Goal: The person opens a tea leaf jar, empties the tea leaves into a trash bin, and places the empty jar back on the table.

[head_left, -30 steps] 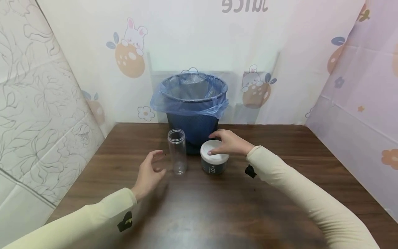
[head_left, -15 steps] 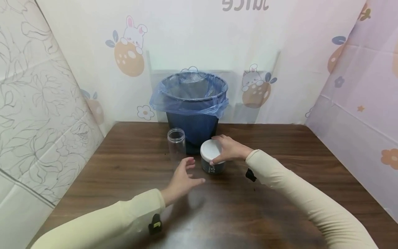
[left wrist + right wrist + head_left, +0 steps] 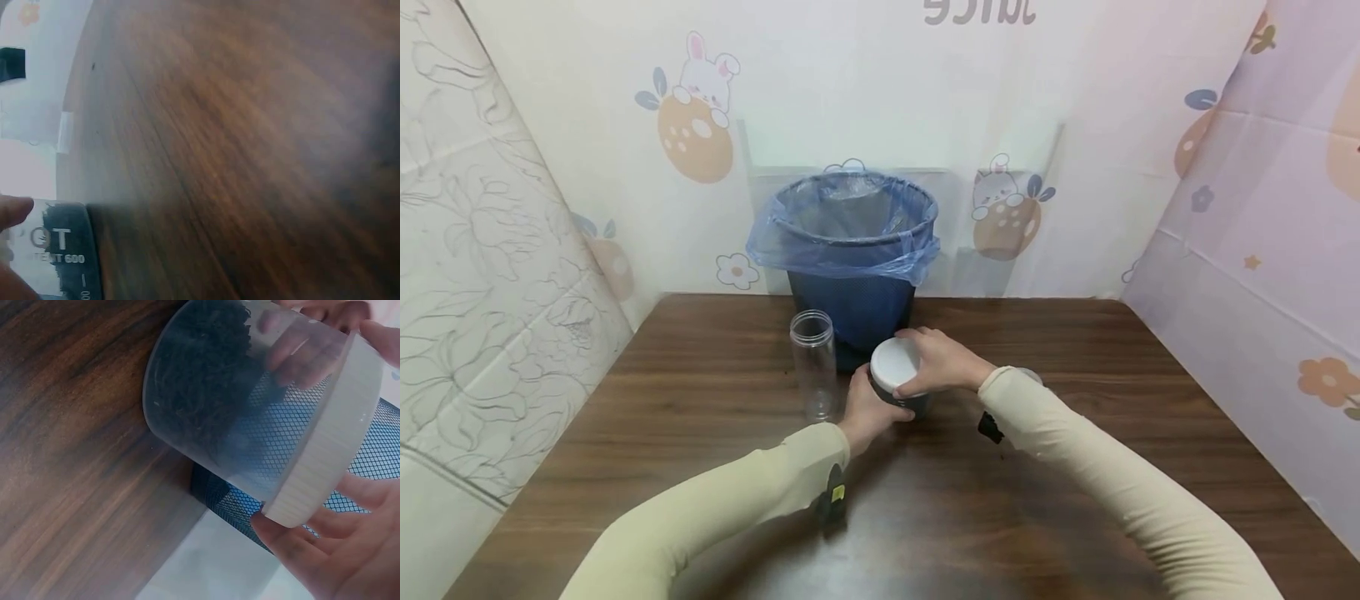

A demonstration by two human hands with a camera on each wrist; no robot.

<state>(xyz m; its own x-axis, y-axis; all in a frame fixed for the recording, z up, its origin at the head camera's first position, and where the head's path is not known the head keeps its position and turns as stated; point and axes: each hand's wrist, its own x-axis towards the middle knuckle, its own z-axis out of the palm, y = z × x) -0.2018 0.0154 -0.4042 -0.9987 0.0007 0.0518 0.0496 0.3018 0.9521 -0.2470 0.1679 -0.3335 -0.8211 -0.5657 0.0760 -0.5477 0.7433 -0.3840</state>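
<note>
A clear round jar (image 3: pixel 212 387) with a ribbed white lid (image 3: pixel 892 363) stands on the wooden table, part-filled with dark shreds that look like loose tea leaves. Pale lettering shows on its side in the left wrist view. My left hand (image 3: pixel 868 408) grips the jar's body from the left, thumb across the front. From the right, my right hand (image 3: pixel 946 364) holds the lid by its rim, with thumb and fingers spread around it. The lid sits on the jar. Left of my left hand, a tall clear cylinder without a lid (image 3: pixel 814 362) stands upright.
Just behind the jar stands a dark mesh bin (image 3: pixel 850 304) lined with a blue plastic bag (image 3: pixel 842 260). Something clear and rounded (image 3: pixel 1032 375) shows partly behind my right sleeve. Printed cloth (image 3: pixel 865 83) hangs along the table's back and sides.
My left hand has come right, past the tall cylinder, and taken hold of the jar's body. My right hand has moved from above the lid to grip its rim.
</note>
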